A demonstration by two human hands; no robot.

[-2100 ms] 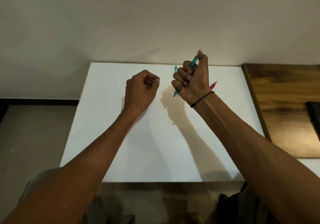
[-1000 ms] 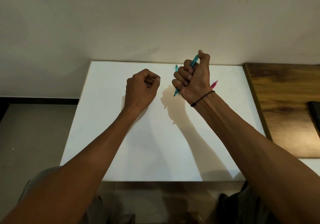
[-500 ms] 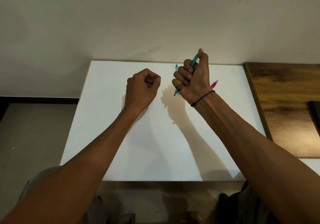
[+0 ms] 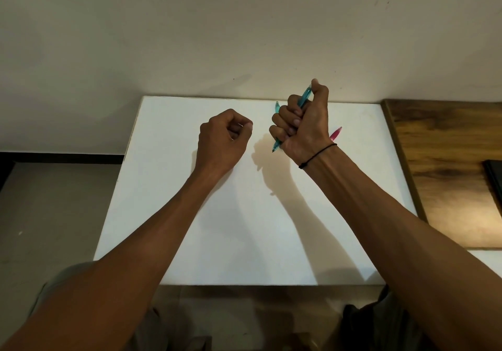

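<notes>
Over the white tabletop [image 4: 244,228], two raised fists, one holding a pen.
The left hand [image 4: 221,140] has its fingers curled together, palm hidden. The right hand [image 4: 304,125] clamps its fingers round a teal pen [image 4: 304,97], whose middle is buried in the fist. A second teal end [image 4: 277,106] and a pink pen [image 4: 336,132] peek from behind it. On the wooden surface [image 4: 448,174], a dark object [image 4: 493,176] is cut off at the frame edge.

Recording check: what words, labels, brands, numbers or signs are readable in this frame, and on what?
None can be read. The teal pen gripped in the right hand and the pink pen behind that hand show no legible print, too small to tell. The white table, the wooden top and the wall bear no lettering.
</notes>
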